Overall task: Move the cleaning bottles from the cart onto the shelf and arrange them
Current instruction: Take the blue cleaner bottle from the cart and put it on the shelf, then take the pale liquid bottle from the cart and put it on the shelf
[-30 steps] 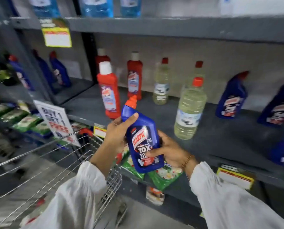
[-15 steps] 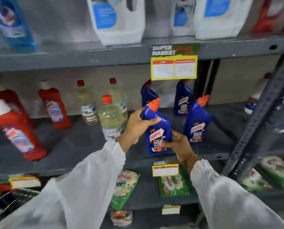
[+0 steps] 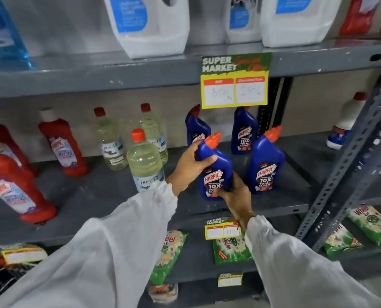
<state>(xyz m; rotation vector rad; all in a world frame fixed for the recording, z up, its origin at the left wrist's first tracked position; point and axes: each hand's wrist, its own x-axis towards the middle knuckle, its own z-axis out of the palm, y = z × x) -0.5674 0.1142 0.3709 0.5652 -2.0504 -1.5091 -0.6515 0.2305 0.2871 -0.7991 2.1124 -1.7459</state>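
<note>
A blue Harpic bottle (image 3: 216, 168) with an orange cap stands upright on the grey middle shelf (image 3: 109, 192), near its front edge. My left hand (image 3: 190, 165) wraps around the bottle's neck and shoulder. My right hand (image 3: 238, 192) grips its lower right side by the label. Another blue Harpic bottle (image 3: 266, 163) stands just to its right, and two more, one at the left (image 3: 196, 127) and one at the right (image 3: 244, 132), stand behind. Only a dark corner of the cart (image 3: 0, 278) shows at the lower left.
Left of the held bottle stand three clear bottles (image 3: 144, 165) of pale liquid and red Harpic bottles (image 3: 61, 145). A price sign (image 3: 235, 82) hangs from the upper shelf, which carries white jugs (image 3: 154, 25). A perforated grey upright (image 3: 349, 163) slants at right. Green detergent packs (image 3: 229, 252) lie below.
The view swung right from the cart to the blue Harpic group. Both hands carried the bottle forward and set it down upright on the shelf, left of the front blue bottle.
</note>
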